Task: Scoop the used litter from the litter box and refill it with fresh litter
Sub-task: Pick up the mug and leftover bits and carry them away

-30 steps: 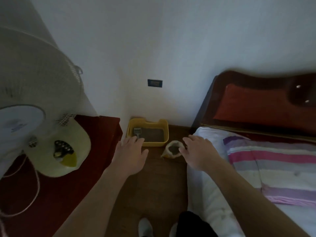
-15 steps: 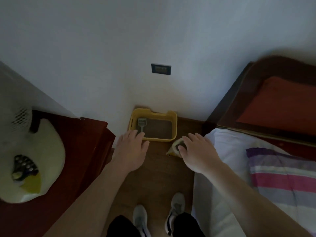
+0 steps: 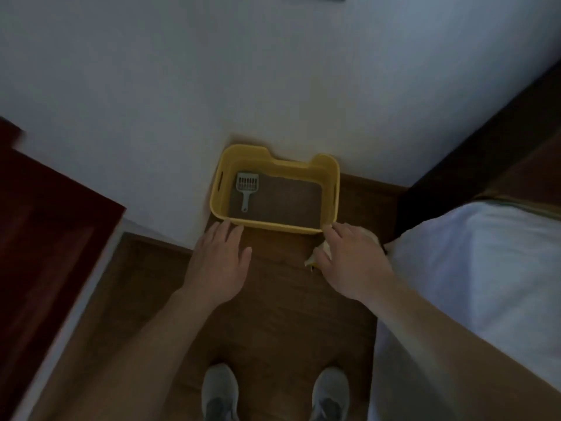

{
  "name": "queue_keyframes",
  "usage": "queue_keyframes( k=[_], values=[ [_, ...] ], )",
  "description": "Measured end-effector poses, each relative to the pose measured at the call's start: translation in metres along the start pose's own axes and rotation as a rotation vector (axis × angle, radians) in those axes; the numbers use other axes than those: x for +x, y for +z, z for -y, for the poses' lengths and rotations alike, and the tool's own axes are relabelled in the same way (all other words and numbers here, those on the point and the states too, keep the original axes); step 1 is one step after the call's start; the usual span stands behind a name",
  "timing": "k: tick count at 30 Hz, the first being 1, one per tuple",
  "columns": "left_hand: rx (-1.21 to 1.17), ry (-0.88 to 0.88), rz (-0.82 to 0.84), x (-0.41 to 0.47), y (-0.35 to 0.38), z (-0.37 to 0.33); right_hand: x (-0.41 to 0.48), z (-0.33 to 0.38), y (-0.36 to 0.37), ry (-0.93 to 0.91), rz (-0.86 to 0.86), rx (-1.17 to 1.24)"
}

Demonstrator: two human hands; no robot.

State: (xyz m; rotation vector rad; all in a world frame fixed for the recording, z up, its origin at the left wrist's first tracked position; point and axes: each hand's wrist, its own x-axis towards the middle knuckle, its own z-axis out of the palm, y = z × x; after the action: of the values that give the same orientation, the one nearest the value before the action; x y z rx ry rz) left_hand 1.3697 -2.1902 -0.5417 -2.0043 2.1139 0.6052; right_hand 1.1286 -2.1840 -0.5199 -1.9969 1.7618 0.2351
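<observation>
A yellow litter box (image 3: 330, 189) stands on the wooden floor against the white wall, with dark litter (image 3: 288, 202) in it. A grey slotted scoop (image 3: 246, 186) lies on the litter at the box's left end, handle toward me. My left hand (image 3: 220, 262) hovers palm down just in front of the box's near left corner, fingers apart, holding nothing. My right hand (image 3: 352, 262) reaches toward the near right corner, fingers spread, and covers most of a pale litter bag (image 3: 317, 253) on the floor.
A dark red cabinet (image 3: 45, 238) stands at the left. A bed with a white mattress (image 3: 473, 268) and a dark wooden frame (image 3: 473, 159) lies at the right. My two grey shoes (image 3: 220, 393) stand on the narrow strip of floor between them.
The view has tilted down and come closer to the litter box; the fan has left the frame. Both hands have moved forward toward the box's near edge.
</observation>
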Motion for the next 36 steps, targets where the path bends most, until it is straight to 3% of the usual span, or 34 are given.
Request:
queue_keyframes(
  k=[9,17,26,36],
  values=[
    [0.129,0.146,0.091,0.119,0.185,0.068,0.131,-0.021,0.192,-0.106,0.039,-0.049],
    [0.126,0.286,0.100,0.196,0.287,0.088,0.206,-0.042,0.300,-0.190,0.095,-0.070],
    [0.131,0.368,0.142,0.207,0.342,0.130,0.235,-0.039,0.371,-0.128,0.027,0.053],
    [-0.001,0.449,0.051,0.227,0.360,0.112,0.246,-0.037,0.391,-0.097,0.022,0.118]
  ],
)
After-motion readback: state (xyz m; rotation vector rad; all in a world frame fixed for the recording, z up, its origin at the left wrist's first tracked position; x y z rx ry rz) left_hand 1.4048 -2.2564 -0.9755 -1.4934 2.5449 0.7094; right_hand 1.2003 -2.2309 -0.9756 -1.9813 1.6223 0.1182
